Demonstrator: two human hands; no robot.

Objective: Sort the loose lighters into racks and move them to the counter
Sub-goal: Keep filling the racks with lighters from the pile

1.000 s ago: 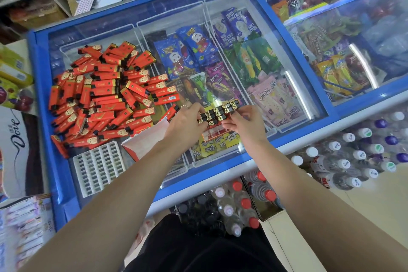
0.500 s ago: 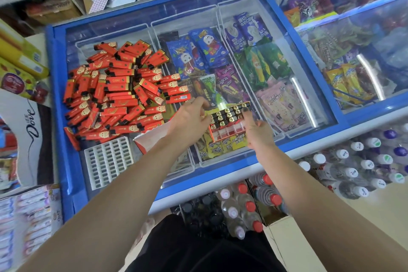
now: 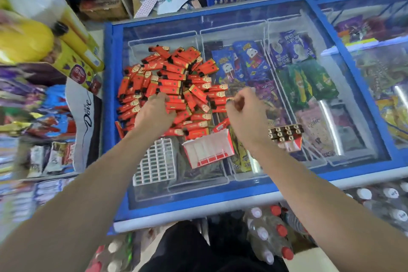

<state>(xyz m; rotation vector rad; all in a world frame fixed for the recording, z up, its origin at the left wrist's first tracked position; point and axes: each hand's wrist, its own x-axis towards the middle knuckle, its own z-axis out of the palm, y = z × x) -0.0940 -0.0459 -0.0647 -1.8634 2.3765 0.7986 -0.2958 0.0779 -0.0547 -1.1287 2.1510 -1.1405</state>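
Head view: left hand (image 3: 154, 112) presses spread fingers onto the red lighter pile (image 3: 172, 86), lighters pointing every which way on the freezer lid (image 3: 309, 17); right hand (image 3: 245, 112) hovers loosely curled, empty. "Dove" bag (image 3: 87, 115) left.

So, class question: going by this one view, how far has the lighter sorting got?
Done: one small rack stands filled with lighters on the freezer lid, right of the right hand. In hand: the left hand rests on the loose red lighter pile, reaching for more; the right hand's grasp is unclear. Left: most of the pile, the white grid rack and red-and-white tray both empty.
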